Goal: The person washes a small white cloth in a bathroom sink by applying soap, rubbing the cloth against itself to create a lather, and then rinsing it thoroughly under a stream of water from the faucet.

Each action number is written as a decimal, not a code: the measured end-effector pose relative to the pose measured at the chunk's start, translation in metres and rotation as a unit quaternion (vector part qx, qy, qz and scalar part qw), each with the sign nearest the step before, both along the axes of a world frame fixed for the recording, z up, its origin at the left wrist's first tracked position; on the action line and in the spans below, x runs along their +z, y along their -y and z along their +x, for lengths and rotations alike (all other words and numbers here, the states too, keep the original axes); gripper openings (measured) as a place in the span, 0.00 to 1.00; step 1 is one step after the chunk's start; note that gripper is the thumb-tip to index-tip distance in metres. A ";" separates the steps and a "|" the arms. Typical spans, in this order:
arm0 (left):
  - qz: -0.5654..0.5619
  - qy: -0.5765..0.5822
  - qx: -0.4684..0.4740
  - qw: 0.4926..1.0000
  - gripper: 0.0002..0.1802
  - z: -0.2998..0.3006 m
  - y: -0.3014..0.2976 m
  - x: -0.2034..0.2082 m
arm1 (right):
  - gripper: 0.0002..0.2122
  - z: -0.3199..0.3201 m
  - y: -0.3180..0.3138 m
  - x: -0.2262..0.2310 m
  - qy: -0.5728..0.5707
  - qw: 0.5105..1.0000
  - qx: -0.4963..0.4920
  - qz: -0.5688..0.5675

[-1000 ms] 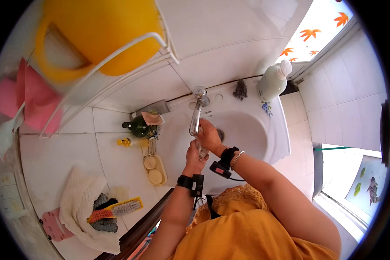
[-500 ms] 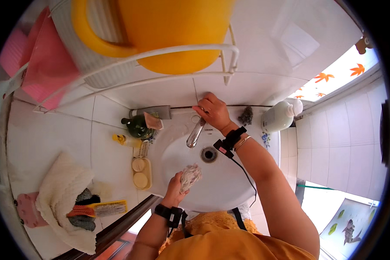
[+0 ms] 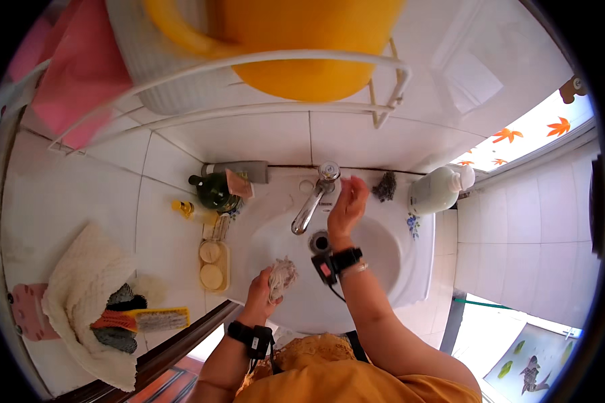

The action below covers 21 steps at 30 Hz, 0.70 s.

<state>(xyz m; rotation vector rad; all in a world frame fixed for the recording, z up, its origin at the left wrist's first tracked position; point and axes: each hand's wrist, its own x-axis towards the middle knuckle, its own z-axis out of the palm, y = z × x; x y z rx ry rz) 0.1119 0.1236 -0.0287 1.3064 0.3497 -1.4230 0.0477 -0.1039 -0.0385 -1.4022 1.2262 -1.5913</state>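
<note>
My left hand (image 3: 257,295) is closed round a crumpled whitish cloth-like bundle (image 3: 283,279), streaked and stringy, over the left part of the white sink (image 3: 376,275). Whether it is a rag or a mesh scrubber I cannot tell. Just right of the chrome faucet (image 3: 309,209) is my right hand (image 3: 347,207), empty, its fingers loosely curved and apart from the round tap handle. No stream of water shows below the spout. The dark drain (image 3: 320,240) lies partly behind the black wrist device on my right arm.
A green bottle (image 3: 215,191), a yellow-capped bottle (image 3: 195,212) and a soap tray (image 3: 216,267) line the left rim. A pump bottle (image 3: 437,190) and a dark scourer (image 3: 384,186) stand right. Overhead, a wire rack (image 3: 249,109) holds a yellow mug (image 3: 309,54). A towel (image 3: 84,295) and brush (image 3: 161,320) lie left.
My right hand has let go of the tap handle and drawn back toward me, beside the faucet. The left hand still holds the bundle, shifted slightly left in the picture.
</note>
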 end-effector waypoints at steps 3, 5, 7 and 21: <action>0.007 -0.009 0.009 1.000 0.13 0.003 0.000 0.002 | 0.08 -0.015 -0.054 -0.036 0.166 0.922 0.182 0.297; 0.022 0.005 0.002 1.000 0.13 0.003 -0.001 0.000 | 0.07 -0.014 -0.072 -0.034 0.325 0.725 0.289 0.534; 0.015 0.007 -0.002 1.000 0.13 0.004 -0.003 -0.003 | 0.07 0.000 -0.073 -0.044 0.361 0.678 0.312 0.559; -0.053 0.015 -0.011 0.998 0.14 0.015 0.037 0.005 | 0.15 -0.039 -0.016 0.041 -0.260 0.939 0.216 -0.064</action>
